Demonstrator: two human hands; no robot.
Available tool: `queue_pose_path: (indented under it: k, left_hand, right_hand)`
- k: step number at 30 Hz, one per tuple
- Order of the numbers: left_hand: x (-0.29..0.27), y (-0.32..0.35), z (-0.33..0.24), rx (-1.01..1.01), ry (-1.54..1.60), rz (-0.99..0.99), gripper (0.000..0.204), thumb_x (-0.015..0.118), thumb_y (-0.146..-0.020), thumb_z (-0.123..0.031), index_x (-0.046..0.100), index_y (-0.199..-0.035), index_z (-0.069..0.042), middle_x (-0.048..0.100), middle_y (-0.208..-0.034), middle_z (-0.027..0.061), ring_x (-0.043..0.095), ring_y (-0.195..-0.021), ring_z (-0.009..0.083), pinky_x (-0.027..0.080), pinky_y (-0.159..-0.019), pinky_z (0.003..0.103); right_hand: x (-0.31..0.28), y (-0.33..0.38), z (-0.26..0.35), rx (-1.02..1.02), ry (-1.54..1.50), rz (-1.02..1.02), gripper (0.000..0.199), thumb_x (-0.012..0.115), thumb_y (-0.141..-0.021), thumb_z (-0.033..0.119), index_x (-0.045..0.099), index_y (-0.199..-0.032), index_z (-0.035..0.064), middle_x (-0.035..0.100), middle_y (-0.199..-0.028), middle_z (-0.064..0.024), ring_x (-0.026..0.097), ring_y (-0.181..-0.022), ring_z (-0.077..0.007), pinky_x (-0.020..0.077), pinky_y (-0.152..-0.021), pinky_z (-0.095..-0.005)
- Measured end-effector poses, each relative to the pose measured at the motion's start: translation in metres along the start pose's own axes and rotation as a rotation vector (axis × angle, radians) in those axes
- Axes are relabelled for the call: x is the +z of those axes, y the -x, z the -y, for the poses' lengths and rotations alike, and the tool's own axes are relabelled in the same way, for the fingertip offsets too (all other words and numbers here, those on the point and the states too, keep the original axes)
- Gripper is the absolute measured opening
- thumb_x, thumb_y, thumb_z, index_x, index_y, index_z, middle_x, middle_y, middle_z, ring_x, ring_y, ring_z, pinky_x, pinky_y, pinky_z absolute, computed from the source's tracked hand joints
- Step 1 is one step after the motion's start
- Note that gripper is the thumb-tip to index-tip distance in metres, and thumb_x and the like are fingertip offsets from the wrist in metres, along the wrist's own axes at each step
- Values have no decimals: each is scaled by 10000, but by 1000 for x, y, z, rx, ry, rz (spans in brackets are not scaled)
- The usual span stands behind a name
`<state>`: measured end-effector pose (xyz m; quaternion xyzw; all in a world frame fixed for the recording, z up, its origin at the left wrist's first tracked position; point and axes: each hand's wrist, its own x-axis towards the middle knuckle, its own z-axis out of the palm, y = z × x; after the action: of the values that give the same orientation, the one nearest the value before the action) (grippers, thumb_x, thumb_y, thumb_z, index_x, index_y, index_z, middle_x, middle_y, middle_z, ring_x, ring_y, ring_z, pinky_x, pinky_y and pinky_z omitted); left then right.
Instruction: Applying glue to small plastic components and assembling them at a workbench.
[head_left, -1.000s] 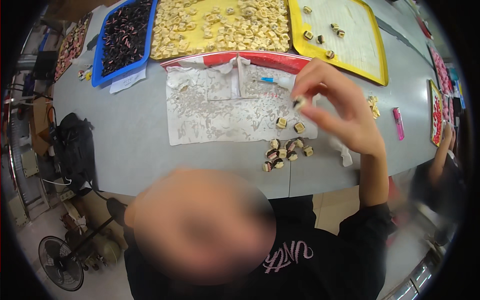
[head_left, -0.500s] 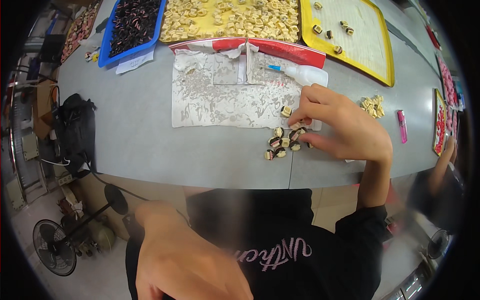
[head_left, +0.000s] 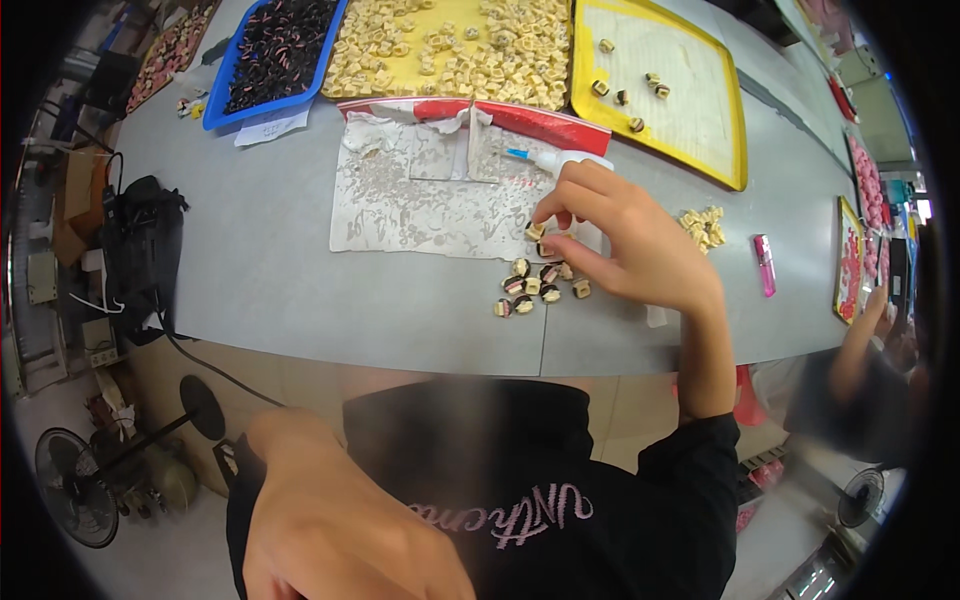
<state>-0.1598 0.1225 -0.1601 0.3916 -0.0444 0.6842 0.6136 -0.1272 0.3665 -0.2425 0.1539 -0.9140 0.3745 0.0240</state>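
Observation:
My right hand (head_left: 625,245) reaches over the grey table (head_left: 250,260), its thumb and fingers pinched on a small beige piece (head_left: 535,232) at the edge of a stained paper sheet (head_left: 420,195). Just below the fingers lies a cluster of small beige-and-dark pieces (head_left: 530,285). A white glue bottle with a blue tip (head_left: 555,158) lies behind the hand. My left hand (head_left: 340,530) hangs close to the camera at the lower left, blurred, and nothing shows in it.
At the table's far side stand a blue tray (head_left: 215,105) of dark pieces, a yellow tray (head_left: 450,50) heaped with beige pieces and another yellow tray (head_left: 738,140) with a few. A small beige pile (head_left: 703,225) and a pink stick (head_left: 765,265) lie right. Another person's hand (head_left: 860,340) shows at far right. A black bag (head_left: 145,260) sits left.
My right hand came down from above the paper to the cluster of pieces. My left hand dropped from the middle of the view to the lower left.

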Motion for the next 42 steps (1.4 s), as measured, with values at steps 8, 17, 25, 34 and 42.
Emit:
queue_pose_path:
  k: [8, 17, 25, 34, 42]
  left_hand:
    - [13, -16, -2, -143, -85, 99, 251, 677, -835, -195, 646, -957, 23, 584, -706, 33, 459, -516, 186, 334, -444, 280]
    - [26, -30, 7, -65, -141, 18, 207, 720, -797, -168, 666, -940, -28, 590, -758, 54, 514, -679, 194, 395, -566, 263]
    - [38, -43, 20, 235, -284, -296, 160, 717, -793, -118, 649, -874, 2, 591, -792, 92, 517, -580, 175, 405, -478, 230]
    - [46, -37, 6, 133, -169, -279, 97, 674, -808, -42, 641, -797, 49, 590, -816, 191, 573, -587, 196, 451, -472, 231]
    - [40, -39, 4, 140, -242, -184, 52, 625, -840, -4, 654, -825, 36, 603, -919, 191, 552, -679, 220, 479, -642, 269]
  right_hand:
    - [-5, 0, 7, 73, -2, 34, 140, 608, -803, 105, 554, -907, 31, 528, -899, -128, 529, -878, -300, 446, -761, -370]
    - [-3, 1, 4, 21, 9, -20, 131, 603, -821, 108, 568, -909, 18, 541, -877, -120, 541, -868, -290, 447, -756, -363]
    - [-2, 1, 1, -28, 21, -73, 115, 603, -828, 102, 573, -891, 10, 551, -865, -130, 558, -849, -306, 453, -745, -373]
    - [-1, -1, 2, -7, 35, -40, 130, 591, -823, 119, 560, -903, 21, 551, -887, -125, 555, -866, -300, 459, -745, -394]
    - [-2, 1, 1, -5, 43, -50, 116, 590, -831, 116, 565, -892, 20, 560, -871, -124, 564, -845, -300, 460, -733, -384]
